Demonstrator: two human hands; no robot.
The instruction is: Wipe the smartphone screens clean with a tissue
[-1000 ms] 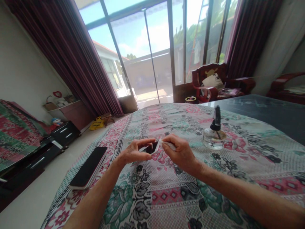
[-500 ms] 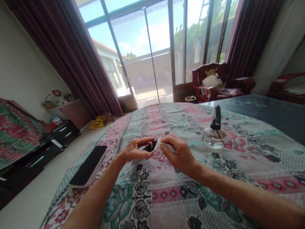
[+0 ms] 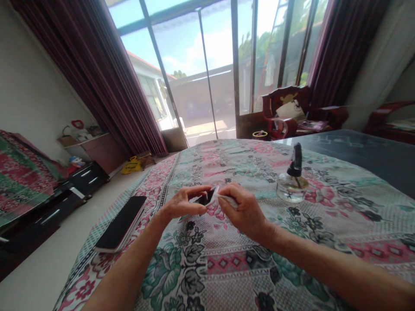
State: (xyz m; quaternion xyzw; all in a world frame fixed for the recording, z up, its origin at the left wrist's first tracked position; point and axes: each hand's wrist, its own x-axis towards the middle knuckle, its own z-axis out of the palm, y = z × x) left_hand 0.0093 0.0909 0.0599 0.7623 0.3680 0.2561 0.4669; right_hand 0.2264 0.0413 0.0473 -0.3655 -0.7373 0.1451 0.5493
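Observation:
My left hand (image 3: 181, 204) pinches a small dark flat object (image 3: 205, 199) between thumb and fingers, just above the flowered cloth (image 3: 227, 259). My right hand (image 3: 244, 209) is closed on a small white cloth or wipe (image 3: 227, 198) and presses it against the dark object's right end. What the dark object is I cannot make out. Both forearms reach in from the bottom edge.
A dark phone or case (image 3: 121, 223) lies on the cloth at the left near the table edge. A clear glass bottle with a black top (image 3: 292, 181) stands to the right of my hands. Dark bare tabletop (image 3: 366, 155) shows at the far right. Red chairs (image 3: 292, 110) stand beyond.
The hands stay together on the small object with only slight finger shifts; the view has tilted a little.

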